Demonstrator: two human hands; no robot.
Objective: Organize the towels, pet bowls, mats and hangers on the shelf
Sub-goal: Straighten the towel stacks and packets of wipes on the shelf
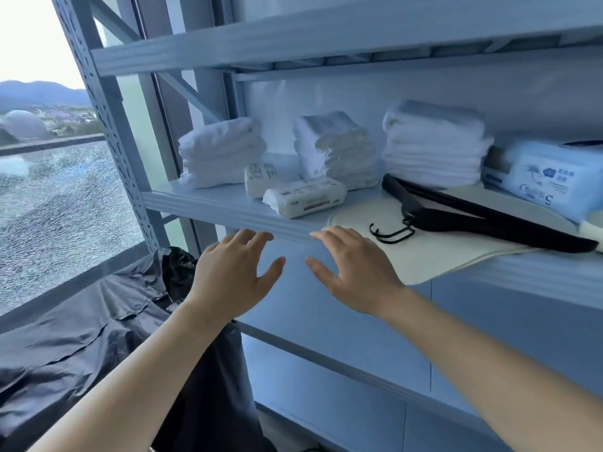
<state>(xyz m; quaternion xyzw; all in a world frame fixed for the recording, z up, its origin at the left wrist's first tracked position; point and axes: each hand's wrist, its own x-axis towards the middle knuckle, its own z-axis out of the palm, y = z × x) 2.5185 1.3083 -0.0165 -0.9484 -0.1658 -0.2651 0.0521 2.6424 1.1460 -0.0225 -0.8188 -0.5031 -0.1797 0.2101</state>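
Observation:
Three stacks of folded white towels stand along the back of the grey shelf [228, 207]: a left stack [220, 153], a middle stack [336, 148] and a right stack [434, 145]. Black hangers [473, 216] lie on a cream mat [424, 252] that overhangs the shelf's front edge. My left hand [233, 272] and my right hand [355, 269] hover just below the shelf's front edge, fingers spread, holding nothing. No pet bowls are in view.
Two small white wrapped packs [305, 197] lie in front of the middle towels. A blue tissue pack [541, 177] sits at the right. Black plastic sheeting [98, 327] covers something low on the left, under a window with cracked glass. Another shelf runs overhead.

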